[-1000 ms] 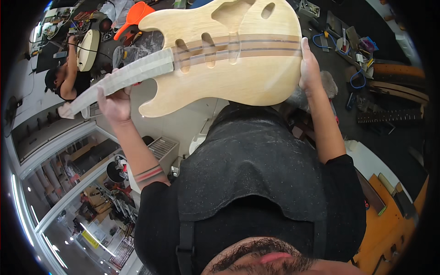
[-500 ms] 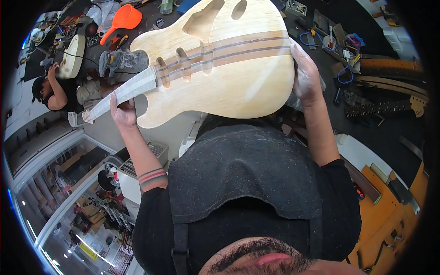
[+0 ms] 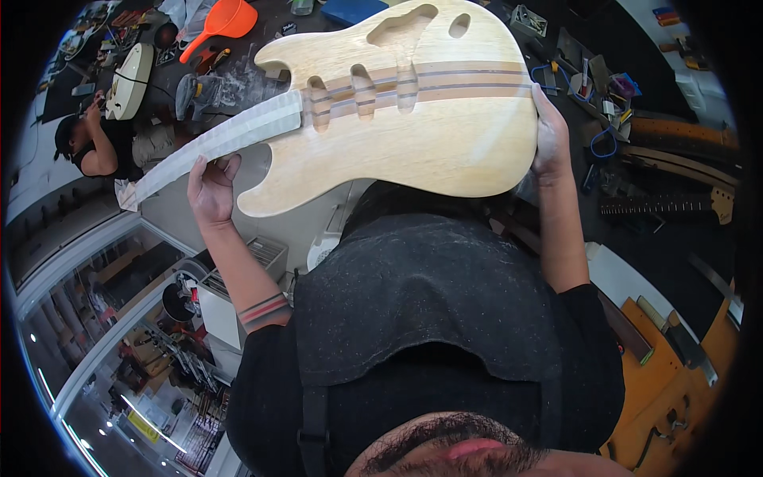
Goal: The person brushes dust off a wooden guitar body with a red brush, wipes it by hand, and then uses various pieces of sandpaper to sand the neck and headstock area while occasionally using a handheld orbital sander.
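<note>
An unfinished electric guitar (image 3: 397, 151) is held up across my chest, its pale wooden body bare, with darker stripes down the middle. Its face shows three pickup slots and two routed cavities. The neck (image 3: 230, 127) points to the lower left, its top covered in pale tape. My left hand (image 3: 212, 191) is at the neck, palm showing, with fingertips curled against its near edge and partly hidden behind it. My right hand (image 3: 552, 139) clasps the rounded tail end of the body, its fingers hidden behind the wood.
Behind the guitar, a dark bench (image 3: 262, 56) bears an orange dipper (image 3: 230, 17), a dusty power sander (image 3: 195, 94) and small tools. Right of me lie a loose guitar neck (image 3: 660, 205) and curved wooden pieces (image 3: 675, 159). A co-worker (image 3: 99, 143) handles a cream guitar body (image 3: 129, 83) at far left.
The guitar body has shifted right and slightly away, my right hand moving with it. The neck reaches farther left, and my left hand's fingers look looser and lower against it.
</note>
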A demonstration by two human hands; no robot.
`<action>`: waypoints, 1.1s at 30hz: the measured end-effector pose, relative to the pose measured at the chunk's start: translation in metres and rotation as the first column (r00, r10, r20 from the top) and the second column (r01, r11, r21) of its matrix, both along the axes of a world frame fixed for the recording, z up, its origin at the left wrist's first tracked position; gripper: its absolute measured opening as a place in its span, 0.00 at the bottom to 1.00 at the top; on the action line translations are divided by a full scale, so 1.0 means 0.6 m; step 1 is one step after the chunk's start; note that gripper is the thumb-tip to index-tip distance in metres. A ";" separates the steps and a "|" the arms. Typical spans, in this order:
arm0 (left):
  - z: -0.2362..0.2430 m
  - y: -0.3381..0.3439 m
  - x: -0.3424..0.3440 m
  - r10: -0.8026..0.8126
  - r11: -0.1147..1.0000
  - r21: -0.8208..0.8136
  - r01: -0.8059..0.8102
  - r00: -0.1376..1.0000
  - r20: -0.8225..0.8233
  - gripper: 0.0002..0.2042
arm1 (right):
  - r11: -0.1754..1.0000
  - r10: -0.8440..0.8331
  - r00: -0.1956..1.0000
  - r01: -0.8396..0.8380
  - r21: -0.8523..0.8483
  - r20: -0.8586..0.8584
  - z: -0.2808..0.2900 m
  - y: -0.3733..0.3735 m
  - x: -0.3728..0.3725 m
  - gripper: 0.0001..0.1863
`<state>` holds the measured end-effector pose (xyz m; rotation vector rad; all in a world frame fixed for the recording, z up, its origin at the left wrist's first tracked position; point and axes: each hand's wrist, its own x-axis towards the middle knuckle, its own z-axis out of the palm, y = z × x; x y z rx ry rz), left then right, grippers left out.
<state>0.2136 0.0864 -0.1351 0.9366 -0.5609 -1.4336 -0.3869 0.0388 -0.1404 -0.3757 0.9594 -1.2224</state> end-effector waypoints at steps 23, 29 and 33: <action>0.044 -0.016 -0.057 -0.081 0.992 -0.090 0.090 0.992 0.099 0.29 | 1.000 -0.029 0.948 0.031 0.001 -0.318 -0.030 -0.005 -0.041 0.31; 0.050 -0.024 -0.068 -0.126 0.983 -0.125 0.138 0.987 0.099 0.32 | 0.998 -0.026 0.939 0.005 -0.064 -0.342 -0.029 -0.004 -0.047 0.31; 0.053 -0.029 -0.080 -0.138 0.982 -0.115 0.150 0.985 0.104 0.31 | 0.996 -0.050 0.926 0.016 -0.093 -0.375 -0.037 0.002 -0.054 0.32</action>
